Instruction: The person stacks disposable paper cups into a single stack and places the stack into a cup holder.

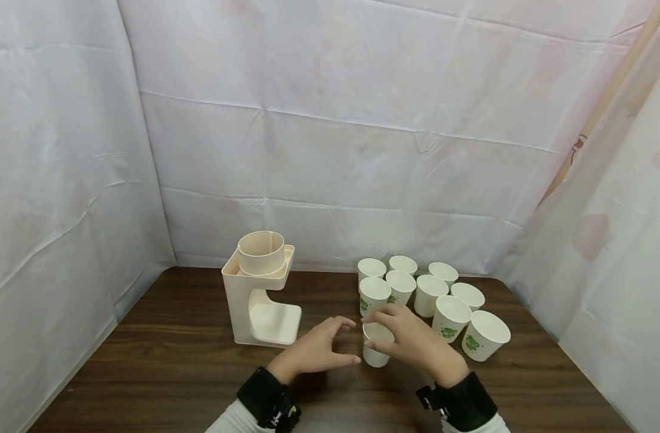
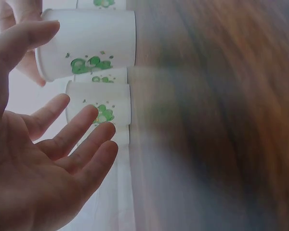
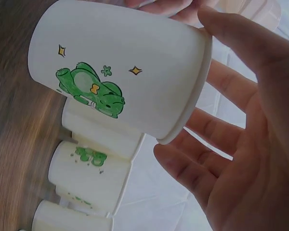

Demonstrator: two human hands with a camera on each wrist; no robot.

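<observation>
A white paper cup stands upright on the table, in front of the other cups. My right hand is curved round its upper part, thumb on the near side at the rim and fingers on the far side. A green bear print shows on this paper cup in the right wrist view. To the left of the cup, apart from it, my left hand is held with fingers spread and lightly bent. Nothing lies in the left palm, which faces the cup.
Several white paper cups stand upright in a cluster behind and to the right. A cream dispenser-like stand with a round cup-shaped top is at the left. White cloth walls border the dark wooden table.
</observation>
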